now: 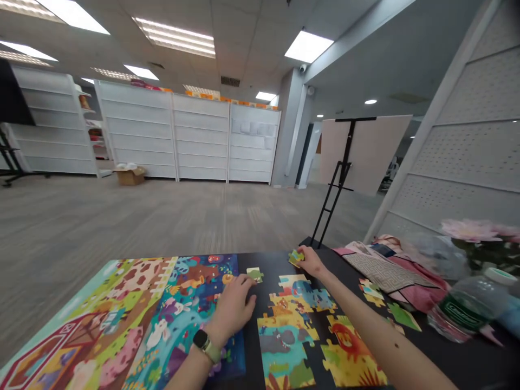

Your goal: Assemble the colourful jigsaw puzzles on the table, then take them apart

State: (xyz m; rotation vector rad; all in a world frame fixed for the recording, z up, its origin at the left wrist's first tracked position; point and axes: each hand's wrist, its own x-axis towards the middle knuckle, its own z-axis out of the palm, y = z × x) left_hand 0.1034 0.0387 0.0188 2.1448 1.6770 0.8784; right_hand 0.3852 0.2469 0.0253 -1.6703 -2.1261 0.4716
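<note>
My right hand [312, 262] pinches a green puzzle piece [295, 257] near the far edge of the black table [252, 319]. My left hand [233, 304] lies over the right side of a blue night-forest puzzle picture [170, 319], fingers loosely apart and holding nothing. Just beyond its fingertips is a pale green puzzle piece [255, 274]. Between my arms sits a partly joined puzzle section [284, 338] with a hippo and other animals. A joined lion section [347, 346] lies to its right, partly covered by my right forearm.
At far left lies a farm puzzle picture [117, 314]. Loose puzzle pieces [402, 316] rest right of my forearm, near a plastic bottle [467, 306], a pink bag [426, 281] and flowers [471, 230]. A black easel [335, 189] stands beyond the table.
</note>
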